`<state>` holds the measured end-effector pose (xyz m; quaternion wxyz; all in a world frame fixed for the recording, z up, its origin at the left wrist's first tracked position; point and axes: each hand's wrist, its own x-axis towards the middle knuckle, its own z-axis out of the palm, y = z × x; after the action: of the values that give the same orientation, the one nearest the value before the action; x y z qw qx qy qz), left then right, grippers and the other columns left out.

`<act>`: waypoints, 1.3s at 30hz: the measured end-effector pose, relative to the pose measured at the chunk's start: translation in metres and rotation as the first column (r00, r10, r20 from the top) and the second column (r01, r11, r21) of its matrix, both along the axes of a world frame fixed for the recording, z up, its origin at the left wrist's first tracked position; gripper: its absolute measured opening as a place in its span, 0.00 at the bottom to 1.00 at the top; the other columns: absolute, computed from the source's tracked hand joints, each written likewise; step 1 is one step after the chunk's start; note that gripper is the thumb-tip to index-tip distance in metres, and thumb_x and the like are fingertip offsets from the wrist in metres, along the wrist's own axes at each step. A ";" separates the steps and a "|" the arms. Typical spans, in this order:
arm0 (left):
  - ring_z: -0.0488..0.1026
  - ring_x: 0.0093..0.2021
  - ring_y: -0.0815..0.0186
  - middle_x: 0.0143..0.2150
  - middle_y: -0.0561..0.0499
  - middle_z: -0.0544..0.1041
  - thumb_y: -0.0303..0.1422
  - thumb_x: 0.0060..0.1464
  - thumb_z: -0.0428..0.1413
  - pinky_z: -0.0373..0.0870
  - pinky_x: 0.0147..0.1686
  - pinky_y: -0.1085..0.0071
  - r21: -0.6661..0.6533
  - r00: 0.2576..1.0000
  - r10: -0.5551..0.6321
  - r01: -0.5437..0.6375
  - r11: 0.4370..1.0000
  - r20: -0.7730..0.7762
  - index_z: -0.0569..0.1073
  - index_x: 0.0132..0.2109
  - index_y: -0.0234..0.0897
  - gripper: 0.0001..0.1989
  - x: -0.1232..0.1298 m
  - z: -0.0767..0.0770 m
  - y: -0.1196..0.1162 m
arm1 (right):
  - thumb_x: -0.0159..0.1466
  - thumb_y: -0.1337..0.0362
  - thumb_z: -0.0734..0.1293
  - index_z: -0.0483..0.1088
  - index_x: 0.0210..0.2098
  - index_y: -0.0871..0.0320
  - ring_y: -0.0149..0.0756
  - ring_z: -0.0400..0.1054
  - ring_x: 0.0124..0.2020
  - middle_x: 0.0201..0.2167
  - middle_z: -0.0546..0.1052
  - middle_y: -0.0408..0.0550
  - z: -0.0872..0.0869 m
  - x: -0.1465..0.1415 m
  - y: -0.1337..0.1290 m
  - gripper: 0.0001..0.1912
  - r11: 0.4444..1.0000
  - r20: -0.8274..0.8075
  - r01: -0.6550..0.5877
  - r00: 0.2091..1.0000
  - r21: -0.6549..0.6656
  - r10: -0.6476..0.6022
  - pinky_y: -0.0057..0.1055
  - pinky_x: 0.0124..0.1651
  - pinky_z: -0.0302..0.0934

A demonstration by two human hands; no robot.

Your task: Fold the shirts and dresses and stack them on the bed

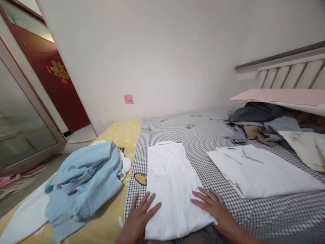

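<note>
On the bed point(200, 135), near edge: folded white shirt point(172, 189) lies lengthwise on the grey checked sheet point(203, 145), close to where it meets the yellow sheet point(114, 213). Left hand point(138, 218) is flat and spread, palm down on the yellow sheet, with its fingertips at the shirt's left edge. Right hand point(212, 208) is also spread and palm down, its fingertips resting on the shirt's right edge. Neither hand pinches the cloth. Both forearms run out of the bottom of the frame, so the person's body is cut off.

To the left, a crumpled light blue garment point(81, 183) sits on the yellow sheet, with white cloth point(25, 217) beside and partly beneath it. A small dark item at its far side is too small to identify. To the right, a flat white garment point(261, 173) lies near the shirt, well clear of the right hand.

Farther back, a heap of grey and tan clothing point(264, 125) is partly covered by a pink sheet point(279, 96), so its contents cannot be counted. A cream cloth point(304, 149) is cut off by the right frame edge.
</note>
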<state>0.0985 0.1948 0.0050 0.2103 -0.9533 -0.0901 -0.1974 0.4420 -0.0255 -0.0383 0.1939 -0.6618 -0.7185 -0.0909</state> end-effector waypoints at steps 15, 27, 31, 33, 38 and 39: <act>0.49 0.74 0.55 0.69 0.60 0.64 0.33 0.59 0.54 0.23 0.70 0.43 -0.339 0.988 -0.152 0.150 0.929 0.021 0.81 0.43 0.59 0.14 -0.039 0.099 -0.077 | 0.68 0.42 0.57 0.78 0.44 0.37 0.55 0.51 0.71 0.64 0.70 0.42 0.102 -0.044 -0.088 0.21 0.993 -0.138 -0.024 0.990 0.119 0.040 0.70 0.67 0.41; 0.78 0.50 0.49 0.45 0.45 0.84 0.58 0.53 0.56 0.69 0.59 0.50 -0.997 0.973 0.220 0.065 0.036 0.071 0.83 0.39 0.43 0.24 -0.042 0.122 -0.096 | 0.56 0.49 0.72 0.81 0.38 0.46 0.59 0.74 0.52 0.43 0.83 0.51 0.137 -0.059 -0.080 0.13 0.959 -0.877 -0.160 0.460 -0.234 -0.138 0.56 0.59 0.64; 0.80 0.46 0.53 0.41 0.40 0.84 0.56 0.53 0.58 0.75 0.51 0.59 -0.836 0.940 0.341 0.192 -0.514 0.006 0.80 0.42 0.34 0.27 0.018 0.144 -0.033 | 0.52 0.53 0.76 0.78 0.43 0.58 0.51 0.76 0.49 0.45 0.82 0.54 0.174 -0.042 0.010 0.23 0.967 -0.992 -0.220 0.052 -0.126 -0.117 0.51 0.60 0.64; 0.81 0.46 0.54 0.39 0.39 0.84 0.54 0.55 0.57 0.77 0.49 0.60 -0.758 0.871 0.490 0.299 -0.580 -0.031 0.79 0.42 0.33 0.26 0.048 0.136 0.002 | 0.51 0.55 0.77 0.76 0.45 0.59 0.49 0.76 0.48 0.46 0.82 0.56 0.168 -0.029 0.057 0.25 0.977 -0.983 -0.176 -0.120 -0.118 -0.141 0.49 0.59 0.65; 0.82 0.44 0.54 0.38 0.39 0.84 0.51 0.55 0.59 0.79 0.46 0.59 -0.766 0.829 0.552 0.297 -0.570 -0.089 0.77 0.41 0.34 0.23 0.077 0.097 0.050 | 0.58 0.48 0.72 0.72 0.45 0.58 0.49 0.78 0.43 0.42 0.82 0.59 0.117 -0.005 0.115 0.23 0.963 -0.919 -0.058 -0.290 -0.263 -0.268 0.49 0.52 0.71; 0.82 0.43 0.54 0.38 0.40 0.84 0.51 0.53 0.61 0.79 0.45 0.60 -0.773 0.828 0.553 0.293 -0.563 -0.089 0.76 0.40 0.34 0.23 0.075 0.092 0.051 | 0.60 0.46 0.70 0.71 0.48 0.58 0.49 0.78 0.44 0.43 0.82 0.59 0.109 -0.002 0.115 0.25 0.964 -0.918 -0.057 -0.296 -0.260 -0.265 0.49 0.51 0.71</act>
<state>0.1737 0.2455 0.0966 -0.7341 -0.5003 -0.4141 -0.1981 0.4396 0.0897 0.0706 0.6134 -0.5434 -0.2152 0.5311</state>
